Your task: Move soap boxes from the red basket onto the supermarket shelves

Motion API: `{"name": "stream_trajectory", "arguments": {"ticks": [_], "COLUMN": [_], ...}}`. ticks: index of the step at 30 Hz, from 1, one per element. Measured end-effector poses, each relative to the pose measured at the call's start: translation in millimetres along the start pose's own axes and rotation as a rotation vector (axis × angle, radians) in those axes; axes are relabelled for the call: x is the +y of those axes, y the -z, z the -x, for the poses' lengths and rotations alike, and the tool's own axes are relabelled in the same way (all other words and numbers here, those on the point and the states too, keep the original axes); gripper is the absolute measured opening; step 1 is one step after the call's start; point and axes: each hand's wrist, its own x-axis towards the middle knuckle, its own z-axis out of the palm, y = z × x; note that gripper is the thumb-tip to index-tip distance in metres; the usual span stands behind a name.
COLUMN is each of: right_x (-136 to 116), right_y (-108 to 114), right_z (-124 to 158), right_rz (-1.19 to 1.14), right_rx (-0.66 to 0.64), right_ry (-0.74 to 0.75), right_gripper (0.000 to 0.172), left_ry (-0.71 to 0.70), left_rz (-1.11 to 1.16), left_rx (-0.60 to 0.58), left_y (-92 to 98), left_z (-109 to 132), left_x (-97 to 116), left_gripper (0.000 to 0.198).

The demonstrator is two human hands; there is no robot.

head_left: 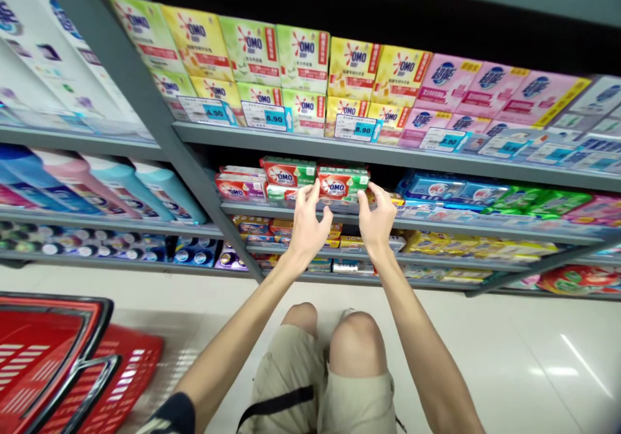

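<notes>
A red and green OMO soap pack [336, 187] sits on the middle shelf with a hand at each end. The fingertips of my left hand [308, 224] press on its left end, the thumb lifted off to the side. At the right end, the thumb and fingers of my right hand [378, 217] grip the corner. Another red and green soap pack [286, 173] stacks just to the left, beside purple and red OMO packs [239, 187]. The back of the held pack is hidden.
Yellow and green OMO boxes [252, 49] and pink boxes [490, 88] fill the shelf above. Blue packs [439, 188] lie to the right. Bottles [150, 185] stand left of the upright. A red shopping basket [136, 356] is at the lower left, near my knees [358, 347].
</notes>
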Motion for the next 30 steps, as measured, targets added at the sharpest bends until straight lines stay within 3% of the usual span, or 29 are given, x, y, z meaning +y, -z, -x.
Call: {"name": "stream_trajectory", "arguments": {"ticks": [11,16,30], "right_x": [3,6,4], "right_y": [1,1,-9], "right_z": [2,4,9], "right_rz": [0.082,0.101,0.061], "right_rx": [-0.014,-0.055,0.030], "right_ry": [0.060,0.053,0.019], "right_gripper": [0.028,0.037,0.034], "left_ry": [0.016,-0.020,-0.015], "left_rz": [-0.037,-0.072,-0.049], "left_rx": [-0.008,0.001,-0.024], "left_y": [-1.3,-2.4,-4.1], "left_z": [10,10,11], "left_x": [-4,-6,-5], "left_gripper": [0.063,0.065,0.074]}}
